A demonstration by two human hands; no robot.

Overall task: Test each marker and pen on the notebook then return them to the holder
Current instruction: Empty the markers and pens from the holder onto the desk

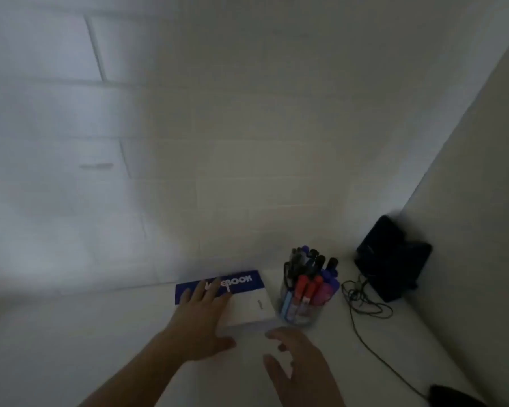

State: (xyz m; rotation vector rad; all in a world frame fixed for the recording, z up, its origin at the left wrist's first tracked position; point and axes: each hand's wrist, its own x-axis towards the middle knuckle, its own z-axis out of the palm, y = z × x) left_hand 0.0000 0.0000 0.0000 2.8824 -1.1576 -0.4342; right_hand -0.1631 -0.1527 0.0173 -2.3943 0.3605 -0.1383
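Head view: fingers (202,292) of the left hand (202,321) lie straight and spread on the closed notebook (247,301), covering part of its blue title band, while the right hand (297,356) hovers just short of the notebook's near edge, its fingers loosely apart and holding nothing. The notebook lies flat on the white worktop (71,333) against the tiled wall (247,142), with the clear holder (301,304) just beside its right edge, packed with red, blue and black markers and pens (309,283). No pen has been drawn and the cover is still shut, so testing looks not yet begun. The risk sits in that closeness: a cover swung open to the right, or a notebook dragged sideways, could knock the top-heavy holder and spill its load. Beyond it a thin cable (362,304) loops from a black device (393,259) in the corner, where a reaching sleeve or wrist might snag. Low light and blur hide finer detail.
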